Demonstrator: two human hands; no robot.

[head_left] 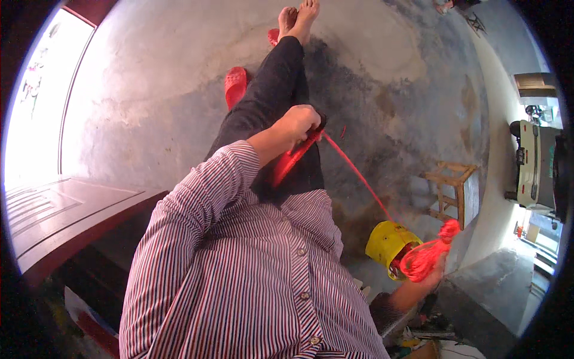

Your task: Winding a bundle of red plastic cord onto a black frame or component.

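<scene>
My left hand (297,124) is closed over my thighs, around a red braided-looking strip (292,163) that lies across my lap. A small dark piece shows at its fingertips; I cannot make out what it is. From there a red cord (360,175) runs taut down to the right, toward a yellow bucket (378,240). Out to the right, my right hand (438,272) is closed on a looped bundle of red cord (426,256), which partly covers the bucket's mouth. More red stuff shows inside the bucket.
A small wooden stool (459,179) stands on the concrete floor beyond the bucket. Red slippers (235,85) lie beside my outstretched legs. A panelled door (66,209) is at the left. Outside at the right stands a parked vehicle (535,163). Clutter lies at the lower right.
</scene>
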